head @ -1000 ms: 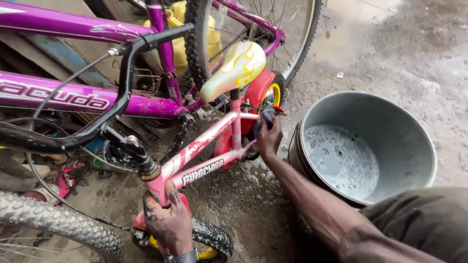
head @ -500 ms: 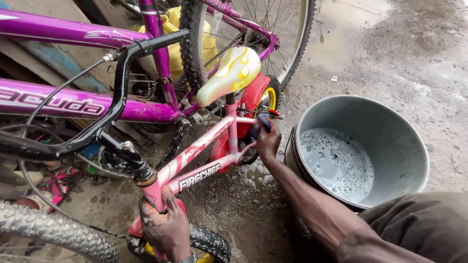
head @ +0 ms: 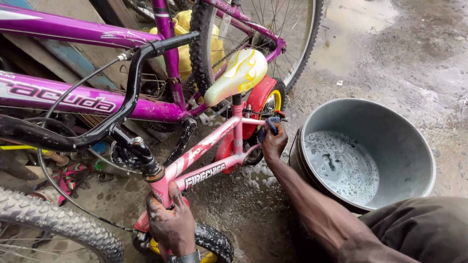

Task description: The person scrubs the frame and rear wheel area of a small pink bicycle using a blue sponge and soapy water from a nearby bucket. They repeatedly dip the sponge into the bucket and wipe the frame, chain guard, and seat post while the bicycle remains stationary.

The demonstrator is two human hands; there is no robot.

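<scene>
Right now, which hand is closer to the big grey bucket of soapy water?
The right hand. It holds a blue cloth against the small pink bike's rear, just beside the bucket. The left hand grips the bike's front, farther away.

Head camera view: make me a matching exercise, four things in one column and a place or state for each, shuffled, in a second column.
1. left hand
2. right hand
3. round grey metal basin
4. cream and yellow bicycle saddle

A. holds soapy water
B. grips the small pink bicycle frame just above the front wheel
C. sits atop the pink seat post
D. presses a blue cloth near the rear wheel

Pairs: 1-B, 2-D, 3-A, 4-C
</scene>
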